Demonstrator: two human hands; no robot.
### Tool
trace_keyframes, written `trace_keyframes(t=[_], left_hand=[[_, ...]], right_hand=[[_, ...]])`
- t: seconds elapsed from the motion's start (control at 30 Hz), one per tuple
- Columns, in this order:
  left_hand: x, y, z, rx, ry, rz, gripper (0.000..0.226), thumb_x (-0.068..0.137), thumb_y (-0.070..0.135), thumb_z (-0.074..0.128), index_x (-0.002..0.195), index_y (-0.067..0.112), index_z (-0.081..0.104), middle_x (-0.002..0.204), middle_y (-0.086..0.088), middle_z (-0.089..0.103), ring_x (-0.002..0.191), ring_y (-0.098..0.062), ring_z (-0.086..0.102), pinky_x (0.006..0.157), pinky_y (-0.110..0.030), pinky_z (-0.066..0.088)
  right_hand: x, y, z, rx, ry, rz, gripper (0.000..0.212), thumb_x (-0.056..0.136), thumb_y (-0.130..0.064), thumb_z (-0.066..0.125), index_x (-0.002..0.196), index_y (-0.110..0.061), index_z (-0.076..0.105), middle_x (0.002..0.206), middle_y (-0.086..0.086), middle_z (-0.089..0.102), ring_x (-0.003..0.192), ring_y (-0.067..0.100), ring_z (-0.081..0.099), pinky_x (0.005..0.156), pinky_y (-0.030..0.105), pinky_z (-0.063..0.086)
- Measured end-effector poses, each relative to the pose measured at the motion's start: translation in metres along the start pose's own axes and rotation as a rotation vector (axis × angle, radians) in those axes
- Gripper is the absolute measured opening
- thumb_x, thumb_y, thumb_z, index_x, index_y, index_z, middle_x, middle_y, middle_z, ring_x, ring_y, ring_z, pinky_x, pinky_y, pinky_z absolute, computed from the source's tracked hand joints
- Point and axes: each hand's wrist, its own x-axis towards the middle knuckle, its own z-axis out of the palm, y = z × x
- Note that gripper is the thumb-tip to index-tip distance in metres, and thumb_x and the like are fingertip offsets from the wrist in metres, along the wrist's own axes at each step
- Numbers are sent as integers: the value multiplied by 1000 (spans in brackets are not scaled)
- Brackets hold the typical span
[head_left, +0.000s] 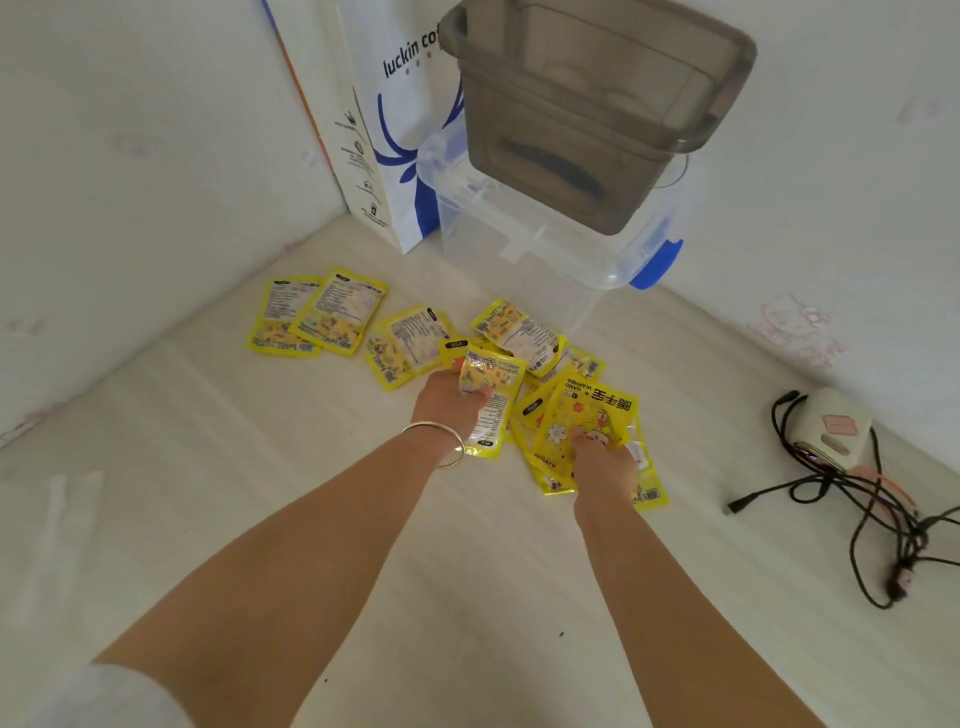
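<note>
Two bare arms reach away from the viewer to a scatter of yellow hand-warmer packets on a pale floor, in a corner between two white walls.

The left hand (448, 401), with a silver bangle (437, 445) at the wrist, has its fingers curled round one packet (493, 402). The packet is lifted slightly, with its printed back facing up. The right hand (605, 460) is just right of it. Its fingers are closed down on a small stack (584, 415) of packets lying face up, with a daisy and the words "HAND WARMER" showing. The thumb is hidden, so how firm the grip is cannot be told. Each hand seems to be collecting packets into a bundle, so that one hand can feed the other.

A loose heap (522, 332) lies just beyond the hands. A single packet (405, 349) lies to its left, and an overlapping pair (314, 317) lies farther left. All are flat and unsorted, as if tipped out.

In the far corner, a grey tub (587, 104) rests on a clear storage box (545, 249) that has a blue latch (657, 266). The box is probably where the packets are kept. A white paper bag (387, 156) with blue print leans against the wall, left of the box.

Well apart on the right is a small cream device (834, 431) with tangled black cables (883, 525).
</note>
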Motion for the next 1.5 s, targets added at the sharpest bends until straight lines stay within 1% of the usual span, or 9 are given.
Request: trace_keyframes(t=[0.2,0.37,0.47,0.73,0.83,0.93,1.1,1.27,1.5], left_hand=[[17,12,9,266,-29,-78,49,88,39,58,126,7,55,119,-16,62,112,-33,57,89,-36,45],[3,13,20,188,-64,-114,40,86,38,62,77,-1,61,80,-18,58,98,-38,59,85,-40,46],[-4,11,23,97,72,-100,45,87,35,61,81,-9,60,98,-32,61,102,-43,58,86,-45,46],[-21,14,-22,-179,374,-32,25,84,31,64,103,15,68,101,-11,71,100,-31,63,87,-36,49],[-33,15,-24,-294,306,11,41,77,33,70,114,17,59,108,-6,69,105,-29,64,94,-43,51],[-55,17,-16,-436,236,50,62,78,22,72,132,23,42,100,5,64,95,-24,63,85,-34,51],[-93,12,16,-568,-67,-70,85,73,23,79,143,29,31,123,1,56,110,-26,60,97,-38,46],[-155,11,57,-331,-374,-22,30,78,33,73,97,16,57,97,-6,61,79,-21,56,72,-30,43],[-254,11,125,-113,-660,119,16,83,30,68,92,17,61,76,2,63,68,-13,58,56,-21,49]], right_hand=[[18,-4,-1,-42,-80,38,32,88,-26,62,111,-3,59,77,3,53,79,23,51,69,32,39],[19,-5,-7,-85,-140,14,29,91,-26,59,113,-9,59,92,6,57,82,24,53,69,31,40],[20,-10,-11,3,-184,56,22,89,-21,62,109,-11,58,89,6,57,85,25,55,76,35,45],[13,-8,-31,396,-286,195,6,87,-17,64,82,-17,62,103,10,67,89,27,64,94,48,51],[-6,-9,-36,554,-331,196,12,90,-11,60,81,-18,63,90,5,68,82,25,65,96,49,50],[-33,-11,-46,713,-387,141,16,95,-4,50,90,-13,62,81,5,70,77,21,65,77,42,56],[-73,8,-79,835,-338,71,21,96,-5,49,113,-11,58,97,9,67,85,24,64,70,39,54],[-104,60,-146,877,-130,24,14,94,-6,53,105,-11,60,93,8,68,81,24,65,80,41,54],[-144,146,-243,1022,138,14,8,93,-8,55,89,-13,61,86,9,66,80,27,65,81,45,53]])
